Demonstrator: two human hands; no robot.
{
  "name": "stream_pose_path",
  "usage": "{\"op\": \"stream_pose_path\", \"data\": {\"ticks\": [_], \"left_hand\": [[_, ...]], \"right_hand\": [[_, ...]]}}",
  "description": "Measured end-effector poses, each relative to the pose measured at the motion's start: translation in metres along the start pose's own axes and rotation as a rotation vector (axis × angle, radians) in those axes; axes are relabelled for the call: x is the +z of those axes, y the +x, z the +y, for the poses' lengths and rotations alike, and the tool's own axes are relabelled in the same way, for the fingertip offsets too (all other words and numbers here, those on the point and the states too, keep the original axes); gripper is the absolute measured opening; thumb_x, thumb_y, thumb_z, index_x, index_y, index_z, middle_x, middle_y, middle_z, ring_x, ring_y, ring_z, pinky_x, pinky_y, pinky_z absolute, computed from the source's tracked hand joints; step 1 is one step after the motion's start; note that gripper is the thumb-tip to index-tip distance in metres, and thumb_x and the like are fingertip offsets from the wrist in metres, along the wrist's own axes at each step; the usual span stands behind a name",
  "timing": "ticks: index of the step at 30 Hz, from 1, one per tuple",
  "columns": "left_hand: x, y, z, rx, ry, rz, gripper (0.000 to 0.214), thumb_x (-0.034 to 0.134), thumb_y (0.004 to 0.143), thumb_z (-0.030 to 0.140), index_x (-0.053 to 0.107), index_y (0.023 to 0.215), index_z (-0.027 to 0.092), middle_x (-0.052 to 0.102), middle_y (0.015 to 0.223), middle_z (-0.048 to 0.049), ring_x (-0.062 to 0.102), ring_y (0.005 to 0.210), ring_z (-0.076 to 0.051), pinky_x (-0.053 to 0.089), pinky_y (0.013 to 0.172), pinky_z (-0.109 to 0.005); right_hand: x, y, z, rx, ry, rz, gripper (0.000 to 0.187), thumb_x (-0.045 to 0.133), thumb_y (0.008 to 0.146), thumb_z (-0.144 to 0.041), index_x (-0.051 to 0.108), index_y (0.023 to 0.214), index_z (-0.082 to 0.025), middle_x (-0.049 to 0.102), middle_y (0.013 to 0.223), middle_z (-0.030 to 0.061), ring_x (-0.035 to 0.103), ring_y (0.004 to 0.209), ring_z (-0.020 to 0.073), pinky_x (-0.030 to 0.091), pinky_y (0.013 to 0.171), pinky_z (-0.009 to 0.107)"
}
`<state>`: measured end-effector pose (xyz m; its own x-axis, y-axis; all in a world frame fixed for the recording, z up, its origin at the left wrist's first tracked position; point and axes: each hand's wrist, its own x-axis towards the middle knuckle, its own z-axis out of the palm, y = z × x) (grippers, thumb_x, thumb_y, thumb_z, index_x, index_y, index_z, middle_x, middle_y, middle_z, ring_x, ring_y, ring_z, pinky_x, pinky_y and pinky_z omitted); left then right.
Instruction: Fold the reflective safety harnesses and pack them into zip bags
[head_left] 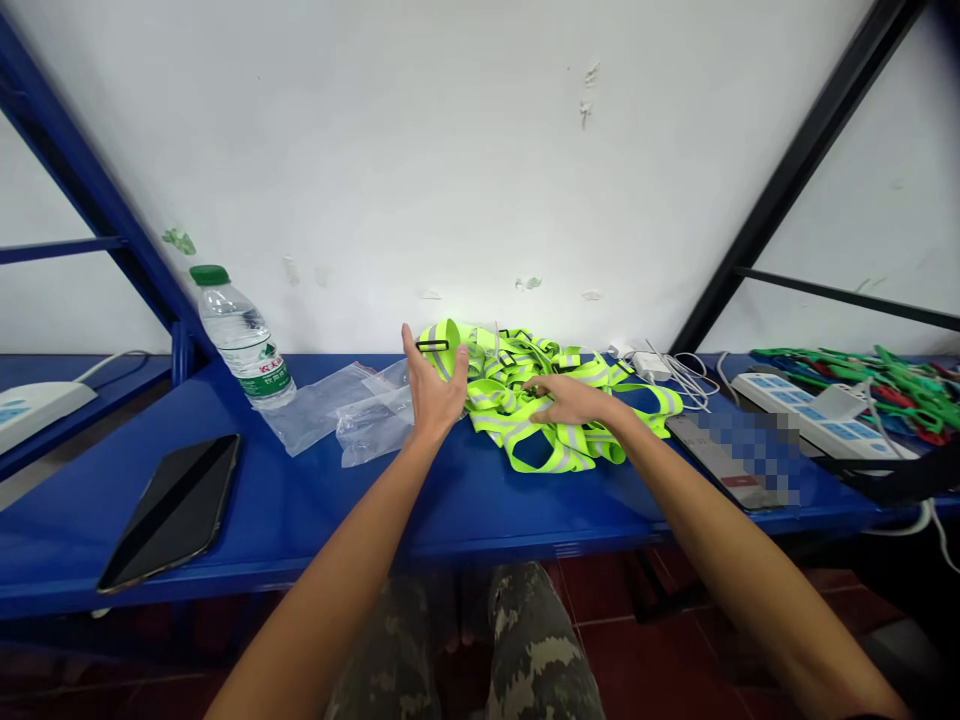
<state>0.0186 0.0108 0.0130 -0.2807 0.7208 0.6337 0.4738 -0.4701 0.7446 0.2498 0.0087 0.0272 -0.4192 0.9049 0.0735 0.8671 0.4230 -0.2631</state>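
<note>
A heap of fluorescent yellow-green reflective straps (555,462) with grey stripes and black buckles lies on the blue table. My left hand (436,395) is at the heap's left end, thumb and fingers spread apart. Between them, just behind the hand, stands a loop of strap (452,335) with a black slide buckle (433,345); firm contact cannot be made out. Over the middle of the heap, my right hand (570,400) has its fingers bent and closed on a reflective strap. Its fingertips are partly lost among the bands.
Clear plastic bags (315,400) lie left of the heap, beside a water bottle (244,340). A dark phone (176,510) rests at the left front, another phone (739,460) at right. A charger (651,366), power strip (817,415) and green-and-red items (900,390) are further right.
</note>
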Motion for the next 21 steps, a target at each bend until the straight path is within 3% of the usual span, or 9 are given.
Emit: {"op": "stream_pose_path", "data": {"ticks": [2,5,7,9,11,14,17,19,21], "left_hand": [[-0.001,-0.003,0.002,0.091,0.114,0.011,0.091,0.058,0.087,0.046,0.003,0.154,0.019,0.027,0.156,-0.0186,0.028,0.144,-0.029,0.026,0.118,-0.047],[-0.002,-0.008,0.007,0.210,0.218,-0.057,0.096,0.063,0.082,0.047,0.007,0.154,0.017,0.022,0.159,-0.0175,0.018,0.148,-0.032,0.018,0.120,-0.050],[-0.001,-0.012,0.011,0.261,0.223,-0.186,0.097,0.064,0.079,0.050,0.011,0.154,0.018,0.027,0.157,-0.0165,0.022,0.147,-0.033,0.020,0.119,-0.051],[0.003,-0.016,0.013,0.283,0.191,-0.309,0.096,0.064,0.079,0.052,0.014,0.154,0.018,0.034,0.154,-0.0162,0.031,0.143,-0.032,0.026,0.117,-0.050],[0.009,-0.017,0.012,0.263,0.143,-0.370,0.088,0.062,0.082,0.046,0.019,0.153,0.017,0.044,0.149,-0.0159,0.042,0.137,-0.029,0.035,0.112,-0.045],[0.016,-0.014,0.010,0.211,0.077,-0.358,0.072,0.054,0.086,0.029,0.027,0.152,0.019,0.060,0.134,-0.0113,0.056,0.124,-0.025,0.045,0.104,-0.039],[0.013,-0.007,0.008,0.228,0.069,-0.326,0.069,0.051,0.081,0.016,0.036,0.148,0.022,0.065,0.127,-0.0075,0.061,0.117,-0.024,0.048,0.101,-0.037],[0.008,-0.003,0.008,0.251,0.137,-0.314,0.070,0.053,0.076,0.012,0.043,0.145,0.022,0.067,0.125,-0.0079,0.063,0.113,-0.027,0.049,0.097,-0.038],[0.003,0.002,0.010,0.263,0.225,-0.297,0.070,0.053,0.074,0.008,0.047,0.142,0.022,0.068,0.121,-0.0091,0.065,0.108,-0.029,0.049,0.094,-0.040]], "right_hand": [[-0.007,0.004,-0.001,0.007,-0.031,0.081,0.045,0.068,0.073,-0.023,0.065,0.117,-0.015,0.070,0.108,0.0112,0.066,0.094,0.0251,0.049,0.079,0.030],[-0.025,0.003,-0.009,0.022,-0.009,0.394,0.031,0.060,0.075,-0.021,0.067,0.105,-0.017,0.068,0.093,0.0068,0.063,0.084,0.0224,0.045,0.077,0.031],[-0.037,0.001,-0.018,0.047,0.077,0.644,0.028,0.056,0.078,-0.024,0.065,0.104,-0.018,0.065,0.085,0.0040,0.059,0.076,0.0195,0.044,0.073,0.030],[-0.046,-0.002,-0.030,0.026,0.193,0.793,0.024,0.054,0.080,-0.026,0.062,0.101,-0.018,0.061,0.082,0.0023,0.056,0.073,0.0172,0.043,0.070,0.029],[-0.053,-0.005,-0.041,-0.075,0.288,0.756,0.019,0.056,0.079,-0.027,0.060,0.095,-0.019,0.060,0.086,0.0024,0.056,0.079,0.0166,0.043,0.072,0.028],[-0.060,-0.009,-0.051,-0.199,0.395,0.434,0.015,0.063,0.074,-0.029,0.056,0.082,-0.019,0.059,0.089,0.0020,0.057,0.084,0.0168,0.045,0.075,0.029],[-0.067,-0.010,-0.048,-0.143,0.594,0.169,0.024,0.070,0.071,-0.031,0.050,0.077,-0.020,0.057,0.075,-0.0012,0.056,0.071,0.0142,0.044,0.064,0.027],[-0.072,-0.011,-0.040,-0.096,0.746,0.176,0.030,0.076,0.067,-0.031,0.049,0.075,-0.020,0.057,0.072,-0.0019,0.057,0.069,0.0137,0.045,0.062,0.026],[-0.077,-0.012,-0.032,-0.069,0.881,0.323,0.035,0.080,0.062,-0.030,0.050,0.076,-0.020,0.060,0.075,-0.0015,0.060,0.070,0.0143,0.048,0.062,0.027]]}}
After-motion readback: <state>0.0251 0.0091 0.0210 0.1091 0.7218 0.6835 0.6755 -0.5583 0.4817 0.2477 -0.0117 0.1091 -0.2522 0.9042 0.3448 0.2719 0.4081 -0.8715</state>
